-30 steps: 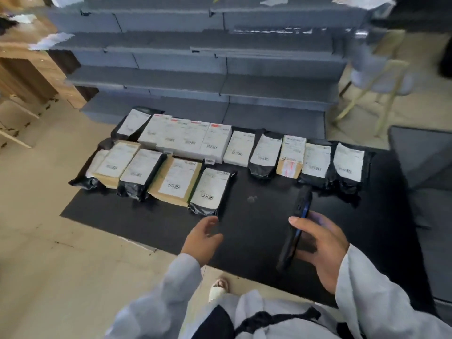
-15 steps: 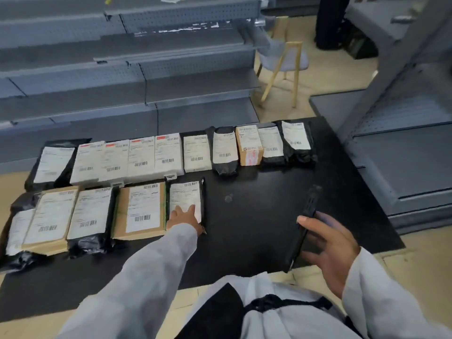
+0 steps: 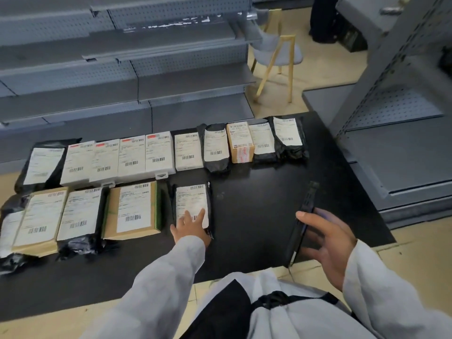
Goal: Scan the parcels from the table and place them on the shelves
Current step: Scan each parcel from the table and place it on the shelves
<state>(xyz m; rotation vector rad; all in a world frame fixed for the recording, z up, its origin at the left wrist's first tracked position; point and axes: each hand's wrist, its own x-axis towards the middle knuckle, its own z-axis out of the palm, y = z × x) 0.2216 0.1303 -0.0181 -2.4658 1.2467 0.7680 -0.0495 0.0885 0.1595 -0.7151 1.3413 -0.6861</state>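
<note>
Along the far left, grey shelves run behind a black counter covered with labelled parcels. The near row starts at the left edge with a black bag partly under a brown box, then a black bag with a white label, then a brown cardboard box lying flat. Just right of that box lies a small black parcel, label up. The left hand rests on the near end of this parcel with fingers straight and spread over the label, palm down, gripping nothing. Behind, the far row runs from a black bag through four white packs set edge to edge, a white parcel, a black bag, a small brown box with red print, and two more black bags at the right end. Further right, above the counter's near corner, the right hand holds a dark phone on edge, thumb curled over its top side and fingers behind it. A grey chair with yellow legs stands on the floor beyond the counter, and another grey shelf unit rises at the far right.
</note>
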